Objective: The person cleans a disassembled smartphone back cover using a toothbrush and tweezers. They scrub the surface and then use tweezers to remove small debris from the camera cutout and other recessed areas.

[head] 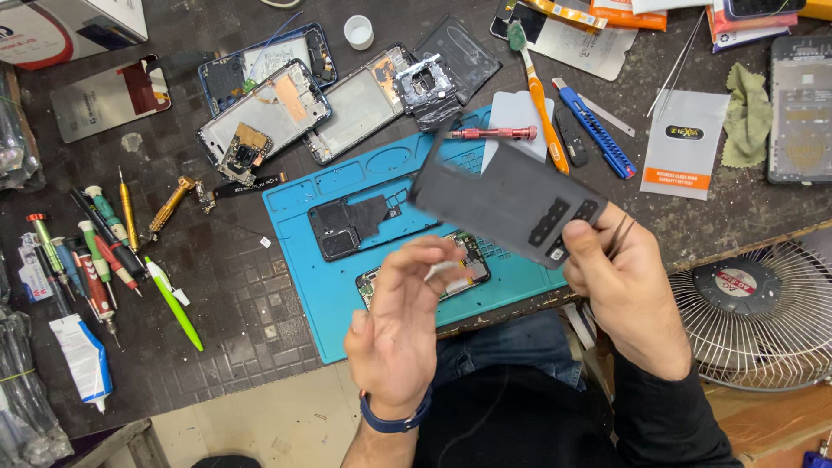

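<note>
Over the blue repair mat (299, 260), right hand (628, 290) pinches a dark phone back cover (507, 204) at its 4 o'clock corner, tilted up so its inner face shows; tweezers look tucked in the same grip. Left hand (403, 321) loosely curled, empty as far as visible, hiding most of the opened phone (464, 260) underneath. Screwdrivers (91, 247) lie at 9 o'clock.

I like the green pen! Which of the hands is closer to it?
Left. The left hand hovers just right of the green pen; the right hand, holding a dark phone back cover, is farther right.
</note>
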